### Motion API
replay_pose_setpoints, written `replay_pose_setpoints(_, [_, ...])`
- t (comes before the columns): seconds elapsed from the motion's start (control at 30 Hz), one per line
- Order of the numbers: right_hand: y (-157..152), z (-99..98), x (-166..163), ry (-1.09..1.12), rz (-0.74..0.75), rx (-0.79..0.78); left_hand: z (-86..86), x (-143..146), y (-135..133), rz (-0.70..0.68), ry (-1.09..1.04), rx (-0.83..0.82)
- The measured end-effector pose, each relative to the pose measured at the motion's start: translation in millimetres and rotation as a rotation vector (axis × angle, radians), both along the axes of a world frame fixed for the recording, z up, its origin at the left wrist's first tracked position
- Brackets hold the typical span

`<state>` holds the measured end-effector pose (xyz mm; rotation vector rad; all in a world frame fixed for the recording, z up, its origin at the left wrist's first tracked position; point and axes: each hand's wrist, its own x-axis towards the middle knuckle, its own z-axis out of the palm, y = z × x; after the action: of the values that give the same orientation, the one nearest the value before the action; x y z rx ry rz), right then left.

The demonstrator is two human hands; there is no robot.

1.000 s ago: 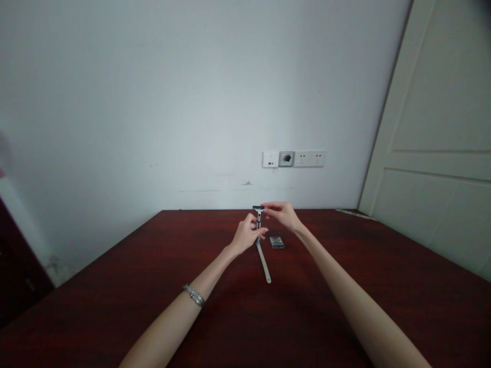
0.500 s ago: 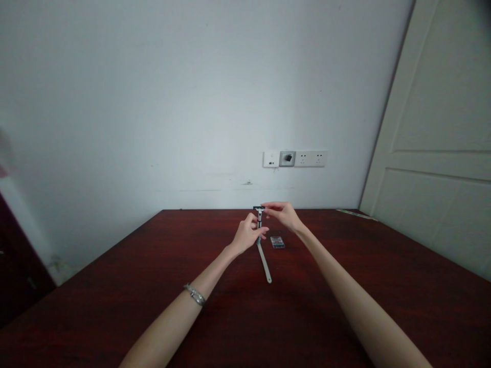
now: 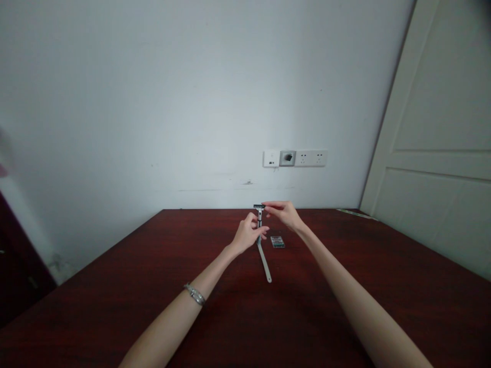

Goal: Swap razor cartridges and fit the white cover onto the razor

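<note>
My left hand [image 3: 247, 234] is closed round the stem of a razor [image 3: 260, 217] that stands upright above the table. Its dark head [image 3: 259, 206] is at the top, and my right hand [image 3: 283, 213] pinches that head from the right with thumb and fingertips. A pale strip-like handle piece [image 3: 265, 262] lies flat on the dark red table [image 3: 238, 306], reaching from below my left hand toward me. A small clear case [image 3: 277, 242], apparently for blades, lies on the table just right of the razor. A silver bracelet [image 3: 194, 295] sits on my left wrist.
The table's far edge meets a white wall with a row of sockets [image 3: 294, 158]. A white door [image 3: 441, 153] stands at the right. A thin pale strip [image 3: 355, 213] lies at the table's far right corner.
Almost nothing has moved. Both hands stay on the razor, and my right hand has shifted very slightly upward at the head.
</note>
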<state>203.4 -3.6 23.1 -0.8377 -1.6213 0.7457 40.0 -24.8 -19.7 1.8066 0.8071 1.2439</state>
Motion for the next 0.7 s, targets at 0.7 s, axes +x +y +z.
replay_pose_setpoints(0.7, [-5.2,3.0,-3.3,0.089,0.041,-0.065,1.4,0.3,-0.9,0.000,-0.022,-0.005])
